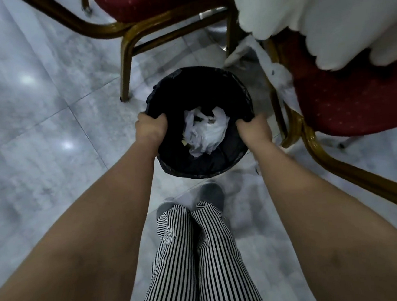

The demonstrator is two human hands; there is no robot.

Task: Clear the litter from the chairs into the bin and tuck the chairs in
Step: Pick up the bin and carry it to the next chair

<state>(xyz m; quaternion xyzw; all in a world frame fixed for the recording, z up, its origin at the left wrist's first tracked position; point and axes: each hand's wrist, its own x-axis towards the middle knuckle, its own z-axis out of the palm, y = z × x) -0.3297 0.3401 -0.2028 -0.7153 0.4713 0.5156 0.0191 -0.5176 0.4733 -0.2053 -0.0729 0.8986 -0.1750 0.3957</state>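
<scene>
Pale grey marble floor tiles (42,97) with ceiling-light glints at nine o'clock, scalloped white tablecloth (324,4) at one o'clock.

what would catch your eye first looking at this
Dead centre, both hands grip the rim of a black-lined bin, the left hand on its left edge, the right hand on its right, with crumpled white litter inside. Red chairs with gold frames stand behind it and to its right.

Dim, soft blur; glare on floor (42,97); wide-angle distortion.
</scene>
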